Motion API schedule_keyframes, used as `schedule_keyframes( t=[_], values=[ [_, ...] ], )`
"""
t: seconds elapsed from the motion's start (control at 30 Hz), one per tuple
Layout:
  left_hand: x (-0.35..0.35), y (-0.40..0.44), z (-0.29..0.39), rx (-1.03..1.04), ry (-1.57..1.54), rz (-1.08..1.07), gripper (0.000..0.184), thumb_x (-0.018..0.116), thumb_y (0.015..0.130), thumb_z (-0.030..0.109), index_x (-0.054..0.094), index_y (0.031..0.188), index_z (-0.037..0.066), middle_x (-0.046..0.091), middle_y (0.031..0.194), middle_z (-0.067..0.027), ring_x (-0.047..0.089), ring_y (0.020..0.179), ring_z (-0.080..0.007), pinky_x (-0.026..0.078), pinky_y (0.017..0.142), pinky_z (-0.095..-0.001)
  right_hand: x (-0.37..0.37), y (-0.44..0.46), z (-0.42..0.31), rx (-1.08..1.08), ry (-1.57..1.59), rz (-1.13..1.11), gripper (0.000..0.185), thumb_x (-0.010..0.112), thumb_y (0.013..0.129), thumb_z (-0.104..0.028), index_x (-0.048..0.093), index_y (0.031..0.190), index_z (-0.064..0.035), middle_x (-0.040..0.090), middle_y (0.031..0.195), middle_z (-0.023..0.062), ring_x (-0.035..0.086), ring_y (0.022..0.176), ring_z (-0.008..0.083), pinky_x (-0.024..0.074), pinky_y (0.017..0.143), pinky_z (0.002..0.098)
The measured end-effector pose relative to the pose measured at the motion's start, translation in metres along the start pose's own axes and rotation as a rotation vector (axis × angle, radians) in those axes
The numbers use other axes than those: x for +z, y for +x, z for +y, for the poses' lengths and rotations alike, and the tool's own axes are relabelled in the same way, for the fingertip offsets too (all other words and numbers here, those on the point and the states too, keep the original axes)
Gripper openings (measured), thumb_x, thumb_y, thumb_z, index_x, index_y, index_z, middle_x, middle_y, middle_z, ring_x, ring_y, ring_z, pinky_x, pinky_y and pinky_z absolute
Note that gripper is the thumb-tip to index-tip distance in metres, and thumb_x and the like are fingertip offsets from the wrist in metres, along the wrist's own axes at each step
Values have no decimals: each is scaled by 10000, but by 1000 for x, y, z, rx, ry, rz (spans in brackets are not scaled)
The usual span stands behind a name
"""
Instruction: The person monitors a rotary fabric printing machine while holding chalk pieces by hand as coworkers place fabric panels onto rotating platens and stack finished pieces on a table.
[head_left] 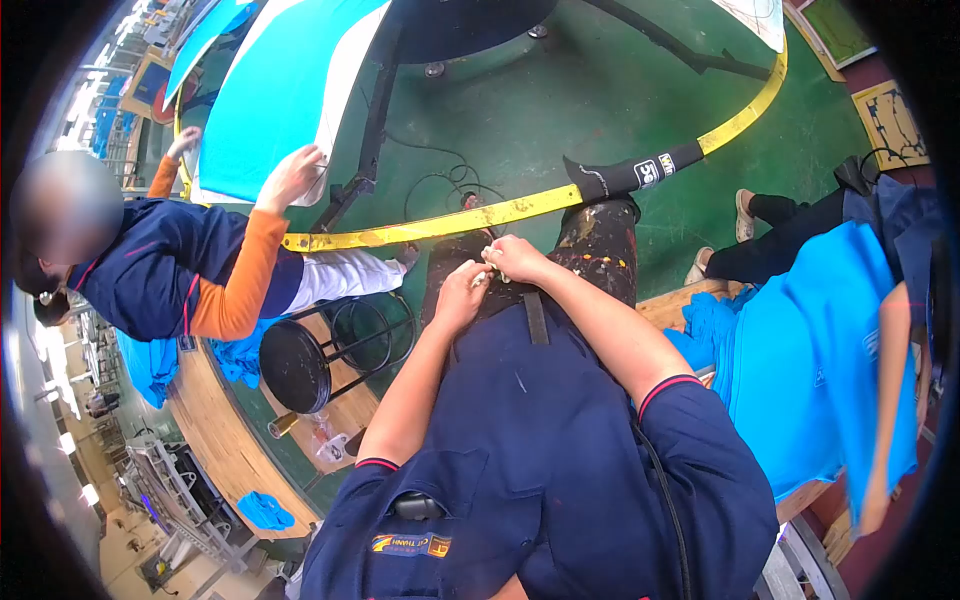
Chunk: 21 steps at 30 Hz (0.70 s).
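Both of my hands are close together in front of my waist. My left hand (462,294) has its fingers closed on a small whitish piece (480,279). Just beside it, my right hand (515,260) is also closed, with its fingertips at a small pale piece near the left fingertips. What the pieces are is too small to tell. Beyond my hands runs a curved yellow rail (450,225), with a black sleeve (635,175) around part of it.
At the left a co-worker (180,260) reaches to a blue and white cloth panel (275,100). Another person at the right handles blue cloth (800,350). A black round stool (295,367) stands left of me, near a wooden bench (215,430).
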<state>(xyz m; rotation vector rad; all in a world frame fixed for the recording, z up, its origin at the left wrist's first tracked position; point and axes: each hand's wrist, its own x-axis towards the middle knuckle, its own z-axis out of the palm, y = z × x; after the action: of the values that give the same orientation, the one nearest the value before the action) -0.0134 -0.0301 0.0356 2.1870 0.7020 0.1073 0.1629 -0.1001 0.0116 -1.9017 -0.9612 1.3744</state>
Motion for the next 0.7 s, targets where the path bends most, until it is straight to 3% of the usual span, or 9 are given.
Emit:
schedule_keyframes(
  t=[0.13,0.23,0.33,0.43,0.47,0.57,0.7],
  values=[
    [-3,-1,10,17,-17,-17,184,674,943,140,711,1098,48,651,967,-167,674,908,-395,524,776,-440,15,8,17,-158,-197,210,412,622,1000,-393,713,883,-8,721,729,150,727,663,263,558,682,420],
    [-3,0,11,16,-60,0,188,676,959,154,709,1101,34,670,962,-171,680,881,-366,522,767,-413,10,7,15,-58,-81,153,407,618,1002,-373,716,872,0,721,735,157,739,692,229,565,676,399],
    [0,4,8,8,-152,75,223,678,986,199,704,1106,13,701,927,-169,682,829,-292,512,742,-375,3,7,16,65,156,136,337,620,1005,-317,716,935,-2,731,790,133,722,702,185,560,645,368],
    [1,5,3,-51,-210,147,253,676,997,241,707,1103,13,693,839,-143,645,740,-210,496,690,-354,-2,10,21,58,552,128,246,583,983,-245,698,1018,-30,724,894,107,672,657,158,543,585,344],
    [0,4,2,-93,-230,145,261,675,997,249,707,1104,13,684,809,-131,624,716,-186,489,674,-347,-5,9,23,56,679,77,228,563,970,-211,676,1073,-43,699,905,52,623,653,122,514,564,299],
    [-2,5,2,-164,-262,135,265,670,1000,254,704,1097,10,653,757,-98,573,685,-139,472,648,-330,-10,16,26,5,614,11,223,558,959,-198,684,1055,-42,683,921,42,607,667,119,500,566,296],
    [-3,7,-1,-163,-264,133,250,667,996,241,701,1081,8,650,754,-97,567,679,-136,467,641,-331,-12,2,11,-80,390,-45,202,669,939,-261,733,967,-72,680,880,16,614,761,104,496,648,295]
  ],
)
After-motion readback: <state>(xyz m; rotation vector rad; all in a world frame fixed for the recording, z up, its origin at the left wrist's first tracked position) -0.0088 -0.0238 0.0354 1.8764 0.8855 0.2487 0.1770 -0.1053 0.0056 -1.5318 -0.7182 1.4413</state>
